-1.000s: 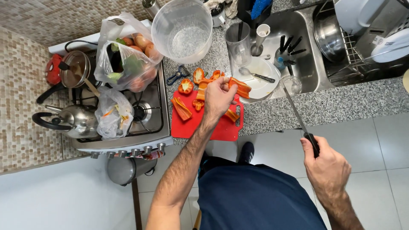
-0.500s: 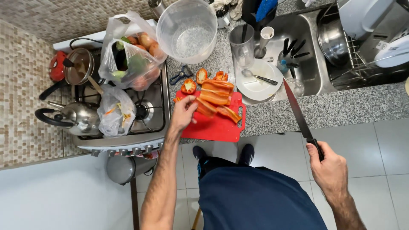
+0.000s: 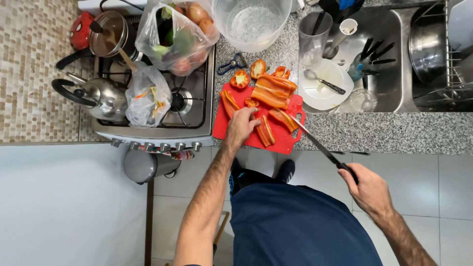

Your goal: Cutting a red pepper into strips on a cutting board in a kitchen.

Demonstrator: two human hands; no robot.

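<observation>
Red plastic cutting board (image 3: 231,132) lies on the speckled granite tabletop (image 3: 384,130), between the gas stove (image 3: 194,116) and the sink (image 3: 394,88), carrying orange-red bell pepper pieces (image 3: 273,91). Left hand (image 3: 240,127) rests on the board, fingers (image 3: 253,114) curled against one pepper strip (image 3: 265,132). Right hand (image 3: 368,189) is clenched around the black handle of a kitchen knife (image 3: 318,144), its tip over the board.
</observation>
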